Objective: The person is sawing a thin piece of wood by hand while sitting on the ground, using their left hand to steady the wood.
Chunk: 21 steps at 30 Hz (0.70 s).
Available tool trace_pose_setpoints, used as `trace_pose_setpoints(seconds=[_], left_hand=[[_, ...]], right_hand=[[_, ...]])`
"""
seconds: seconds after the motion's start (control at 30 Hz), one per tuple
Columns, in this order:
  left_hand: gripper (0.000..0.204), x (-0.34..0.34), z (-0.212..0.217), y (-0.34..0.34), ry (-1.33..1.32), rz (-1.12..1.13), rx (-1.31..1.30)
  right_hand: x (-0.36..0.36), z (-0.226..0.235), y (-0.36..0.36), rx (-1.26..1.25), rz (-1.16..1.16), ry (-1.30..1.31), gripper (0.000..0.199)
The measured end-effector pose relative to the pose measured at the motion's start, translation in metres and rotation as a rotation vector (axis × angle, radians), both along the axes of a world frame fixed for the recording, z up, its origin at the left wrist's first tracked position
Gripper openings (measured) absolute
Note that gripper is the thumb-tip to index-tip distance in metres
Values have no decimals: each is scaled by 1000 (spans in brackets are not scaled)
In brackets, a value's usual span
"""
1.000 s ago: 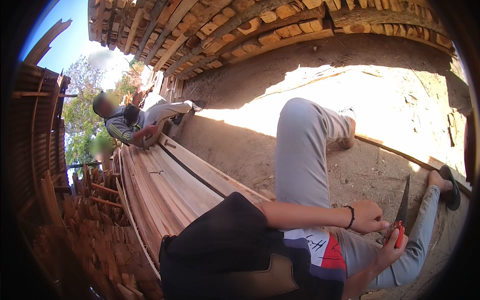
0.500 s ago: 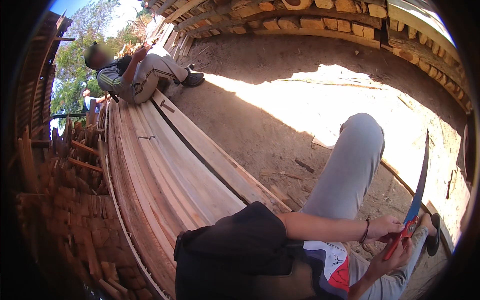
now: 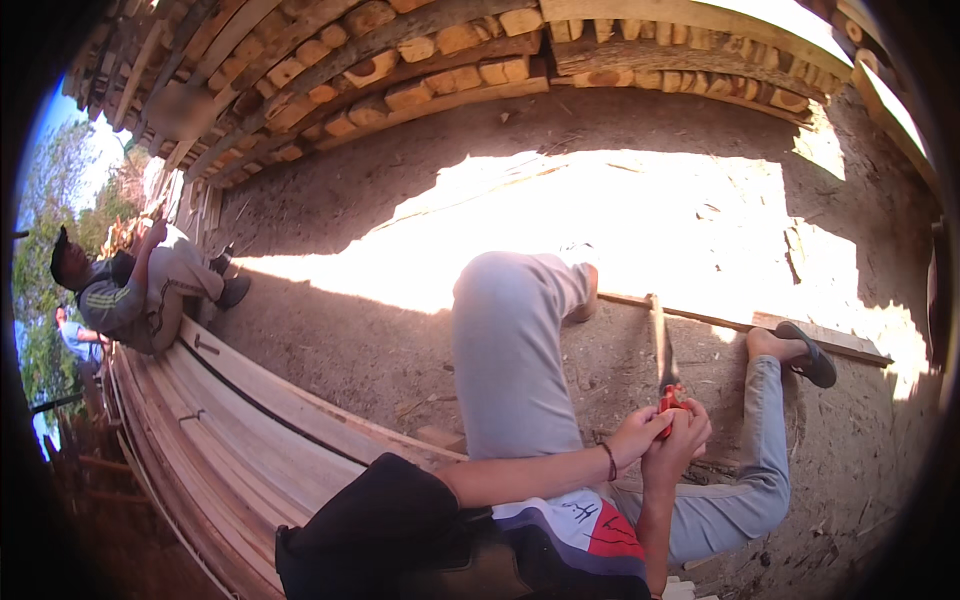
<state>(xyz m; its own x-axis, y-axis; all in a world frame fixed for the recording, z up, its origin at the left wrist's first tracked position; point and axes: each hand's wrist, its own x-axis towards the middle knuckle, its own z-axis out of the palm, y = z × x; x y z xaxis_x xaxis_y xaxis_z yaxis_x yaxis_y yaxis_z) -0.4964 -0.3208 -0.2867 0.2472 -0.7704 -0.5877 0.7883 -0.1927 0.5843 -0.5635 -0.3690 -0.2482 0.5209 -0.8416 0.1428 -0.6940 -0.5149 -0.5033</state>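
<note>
Both hands, left hand and right hand, clench the red-handled machete (blade pointing away); best keep it clear of the raised knee.

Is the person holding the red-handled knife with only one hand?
No, both the left hand and the right hand wrap the red handle of the long knife.

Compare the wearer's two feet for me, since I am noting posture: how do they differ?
The nearer foot, beyond the raised knee in grey trousers, looks bare and is mostly hidden behind the leg; the farther foot wears a dark sandal and shows fully. The nearer foot sits at the sunlit patch's edge; the sandalled one rests against the long thin wooden strip on the dirt. Both belong to grey-trousered legs.
</note>
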Motion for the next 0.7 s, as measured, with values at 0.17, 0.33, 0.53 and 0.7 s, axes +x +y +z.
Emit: trace_pose_setpoints(seconds=[0.17,0.33,0.53,0.7], left_hand=[[40,-16,-5,-4,-116,-44,121],[39,-7,-11,-2,0,-64,12],[34,3,11,-2,205,30,-92],[43,-7,0,-19,141,-217,-226]], right_hand=[[-23,-18,3,102,-17,-92,25],[-47,-26,-4,147,78,-284,59],[-54,-22,15,1493,-591,-1435,58],[-67,-34,-8,1483,-441,-1530,33]])
